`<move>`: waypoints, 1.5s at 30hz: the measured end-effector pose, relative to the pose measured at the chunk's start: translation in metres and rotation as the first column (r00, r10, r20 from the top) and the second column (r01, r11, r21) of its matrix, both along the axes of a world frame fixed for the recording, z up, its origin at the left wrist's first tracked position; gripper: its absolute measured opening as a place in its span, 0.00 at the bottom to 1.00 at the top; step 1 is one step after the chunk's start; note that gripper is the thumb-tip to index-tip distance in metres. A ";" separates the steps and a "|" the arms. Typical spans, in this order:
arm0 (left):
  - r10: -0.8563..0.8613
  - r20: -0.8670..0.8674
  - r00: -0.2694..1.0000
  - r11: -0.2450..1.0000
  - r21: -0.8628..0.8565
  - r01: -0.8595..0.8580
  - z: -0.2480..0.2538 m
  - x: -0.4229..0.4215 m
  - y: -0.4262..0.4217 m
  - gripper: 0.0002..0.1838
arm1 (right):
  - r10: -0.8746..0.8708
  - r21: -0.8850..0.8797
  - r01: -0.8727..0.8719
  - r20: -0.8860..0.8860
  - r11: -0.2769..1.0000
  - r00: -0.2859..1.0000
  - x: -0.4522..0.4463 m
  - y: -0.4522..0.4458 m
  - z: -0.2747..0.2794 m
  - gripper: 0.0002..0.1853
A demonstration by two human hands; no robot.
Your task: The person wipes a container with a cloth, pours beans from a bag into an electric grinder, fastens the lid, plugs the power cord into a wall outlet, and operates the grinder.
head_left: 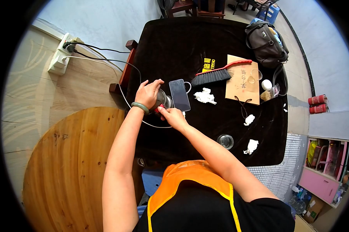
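My left hand (pixel 146 94), with a green bangle at the wrist, has its fingers stretched out beside a clear round glass-like object (pixel 166 100). Just below it, my right hand (pixel 174 117) is closed on a small red and dark object (pixel 157 108), mostly hidden by the hands, so its kind is unclear. A phone (pixel 179 95) lies face up right of both hands, with a white cable at its lower end. A crumpled white tissue (pixel 205 96) lies further right.
On the dark-covered table (pixel 174 42) are a red-handled brush (pixel 213 76), a paper bag (pixel 242 87), a dark handbag (pixel 264 43), a glass jar (pixel 225 142) and more tissues (pixel 251 147). A round wooden table (pixel 74 166) stands left. Cables run from a power strip (pixel 61 58).
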State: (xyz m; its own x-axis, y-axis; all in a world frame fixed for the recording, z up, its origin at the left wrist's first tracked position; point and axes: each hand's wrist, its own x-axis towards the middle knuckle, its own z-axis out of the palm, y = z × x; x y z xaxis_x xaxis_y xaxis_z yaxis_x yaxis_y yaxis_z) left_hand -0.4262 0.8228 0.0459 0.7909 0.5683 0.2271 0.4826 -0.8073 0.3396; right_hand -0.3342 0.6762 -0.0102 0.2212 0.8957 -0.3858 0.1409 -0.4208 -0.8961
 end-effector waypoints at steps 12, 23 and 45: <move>-0.002 -0.044 0.999 1.000 -0.014 0.001 0.003 0.000 0.000 0.12 | 0.018 -0.015 -0.018 0.003 1.000 1.000 0.003 -0.001 0.007 0.39; -0.001 -0.095 0.995 1.000 -0.024 -0.001 0.009 0.001 -0.003 0.13 | 0.005 -0.038 -0.007 -0.061 0.999 0.998 0.005 -0.001 0.010 0.38; 0.058 0.133 0.989 0.971 0.222 -0.087 0.011 0.004 -0.008 0.14 | 0.020 -0.029 -0.020 0.005 0.999 1.000 0.005 0.003 0.006 0.36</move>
State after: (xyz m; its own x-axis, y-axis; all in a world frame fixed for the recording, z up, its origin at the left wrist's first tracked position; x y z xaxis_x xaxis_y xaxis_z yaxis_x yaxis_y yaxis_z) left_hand -0.4217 0.8144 0.0566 0.7067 0.5454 0.4507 0.5081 -0.8345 0.2130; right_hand -0.3294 0.6791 -0.0044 0.2053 0.8885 -0.4104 0.1539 -0.4435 -0.8830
